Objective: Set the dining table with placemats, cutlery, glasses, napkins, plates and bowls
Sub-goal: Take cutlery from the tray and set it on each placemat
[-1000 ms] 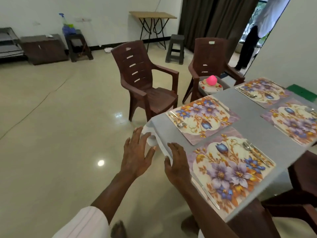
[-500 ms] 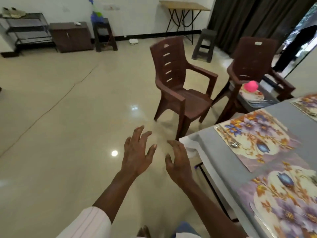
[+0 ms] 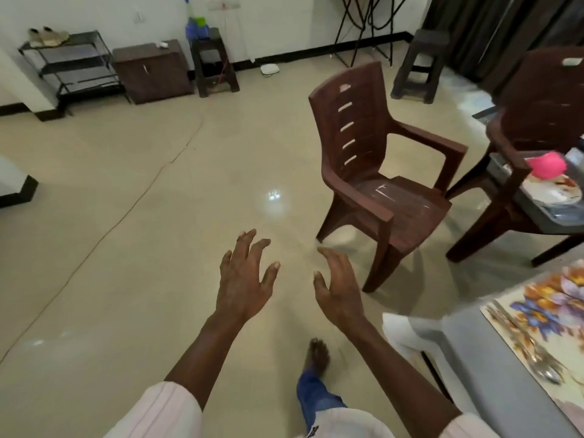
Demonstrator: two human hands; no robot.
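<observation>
My left hand (image 3: 245, 279) and my right hand (image 3: 339, 287) hang in the air over the bare floor, fingers spread, holding nothing. The grey dining table (image 3: 493, 374) shows only its corner at the lower right. One floral placemat (image 3: 543, 320) lies on it, with a spoon (image 3: 545, 373) on the mat's near edge. On a low dark side table (image 3: 543, 216) at the right stand patterned plates (image 3: 556, 191) with a pink bowl (image 3: 548, 164) on top. Both hands are well left of the dining table.
A brown plastic chair (image 3: 376, 172) stands just ahead of my hands, a second chair (image 3: 537, 102) at the right edge. By the far wall are a shoe rack (image 3: 76, 64), a small cabinet (image 3: 151, 71) and two stools. My bare foot (image 3: 316, 355) is on the floor below.
My view has swung left, away from the table. Both hands came off the table corner and its white cloth and now float over the floor.
</observation>
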